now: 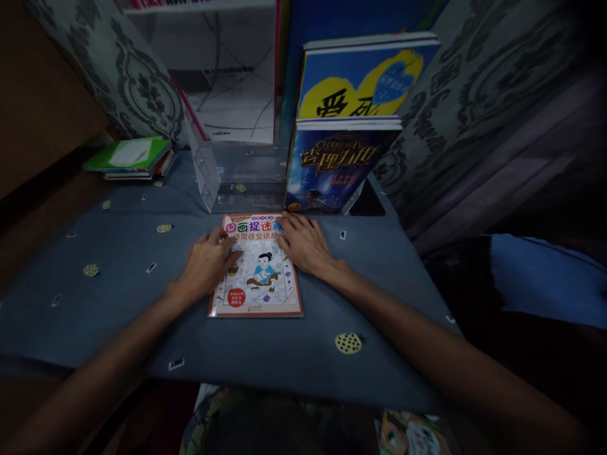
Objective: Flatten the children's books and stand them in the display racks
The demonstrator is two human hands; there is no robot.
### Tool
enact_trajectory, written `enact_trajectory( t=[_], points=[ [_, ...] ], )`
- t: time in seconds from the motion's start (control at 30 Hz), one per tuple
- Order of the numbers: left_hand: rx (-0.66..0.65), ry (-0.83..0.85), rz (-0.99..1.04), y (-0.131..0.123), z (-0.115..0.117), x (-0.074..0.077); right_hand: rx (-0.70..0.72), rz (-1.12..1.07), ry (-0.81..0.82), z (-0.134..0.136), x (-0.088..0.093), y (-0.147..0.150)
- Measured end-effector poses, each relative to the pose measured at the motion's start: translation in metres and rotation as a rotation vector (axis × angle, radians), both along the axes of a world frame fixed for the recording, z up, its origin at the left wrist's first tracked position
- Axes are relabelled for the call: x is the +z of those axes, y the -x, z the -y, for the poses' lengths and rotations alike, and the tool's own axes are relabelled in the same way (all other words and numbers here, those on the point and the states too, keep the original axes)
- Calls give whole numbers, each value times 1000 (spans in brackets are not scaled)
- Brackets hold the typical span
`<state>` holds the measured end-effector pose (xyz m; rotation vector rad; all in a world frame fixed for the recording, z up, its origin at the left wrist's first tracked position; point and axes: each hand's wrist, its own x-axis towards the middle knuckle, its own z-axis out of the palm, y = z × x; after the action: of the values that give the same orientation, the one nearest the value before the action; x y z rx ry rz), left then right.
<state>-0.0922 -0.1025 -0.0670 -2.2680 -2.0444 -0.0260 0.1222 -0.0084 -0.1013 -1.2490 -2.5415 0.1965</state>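
A thin picture book [260,297] with a drawn seated figure in blue on its cover lies flat on the table, shut, its top end close to a clear acrylic book stand [237,201]. My left hand [208,256] rests along the book's left edge, thumb over the cover and fingers bent near the edge. On the opposite side, my right hand [303,240] lies with fingers stretched out over the upper right corner. Both hands touch the book, and neither is wrapped round it.
In the stand are a dark blue book [327,167], a blue and yellow book [351,82] and a white one [237,82]. Several books, a green one [128,155] on top, lie at the left. A patterned cloth [118,284] covers the table. Below its front edge is another book [412,433].
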Motion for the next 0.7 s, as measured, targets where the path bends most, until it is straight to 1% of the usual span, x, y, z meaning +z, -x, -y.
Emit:
enact_trajectory(
  t=[0.1,0.27,0.33,0.4,0.43,0.47,0.6,0.63,0.7],
  points=[
    [-13,26,-11,2,-4,2,-40,32,-19,5,1,3],
    [-28,78,-39,3,-11,11,-77,68,-40,9,4,5],
    [-18,67,-68,0,-10,13,-77,71,-31,9,5,5],
    [-30,29,-105,-6,-4,12,-75,69,-22,9,5,4],
    [-62,6,-109,-10,1,11,-73,65,-18,9,4,4],
    [-122,-16,-91,-16,7,9,-70,59,-16,8,4,3],
    [-487,-74,108,-38,41,0,-61,15,-17,7,1,1],
    [-546,-95,133,-43,49,-2,-54,2,-20,7,0,0],
    [-590,-141,135,-50,60,-5,-28,-26,-30,10,-2,-3]
  ],
)
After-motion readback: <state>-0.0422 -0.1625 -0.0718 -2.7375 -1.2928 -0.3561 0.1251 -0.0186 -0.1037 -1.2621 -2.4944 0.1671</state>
